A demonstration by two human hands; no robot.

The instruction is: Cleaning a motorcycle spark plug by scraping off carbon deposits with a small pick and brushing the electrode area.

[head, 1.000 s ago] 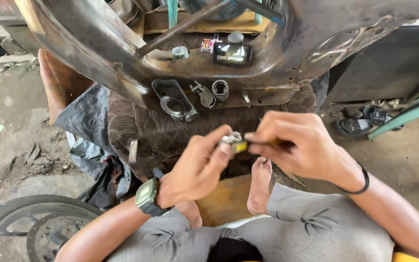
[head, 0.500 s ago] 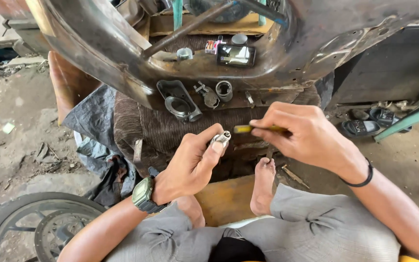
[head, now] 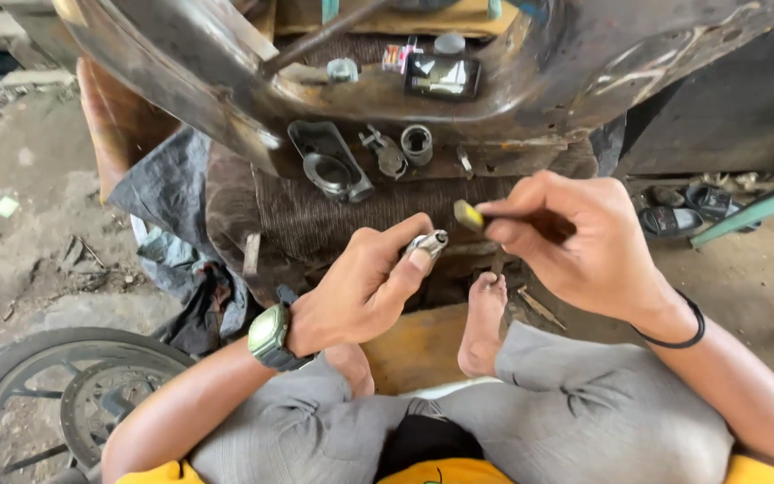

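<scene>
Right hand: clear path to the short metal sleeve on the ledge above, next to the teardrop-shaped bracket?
Probably yes. The metal sleeve stands uncovered on the ledge, with open space between it and the right hand. But that hand is gripping a yellow-tipped tool, so its fingers are occupied.

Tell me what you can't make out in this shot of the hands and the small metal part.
All in the head view:
- small metal part: mostly wrapped by the left hand; its shape is unclear.
- yellow-tipped tool: its length is hidden inside the right hand.
- wheel: cut off by the bottom-left edge.
- phone screen: too small and glary to read.
</scene>
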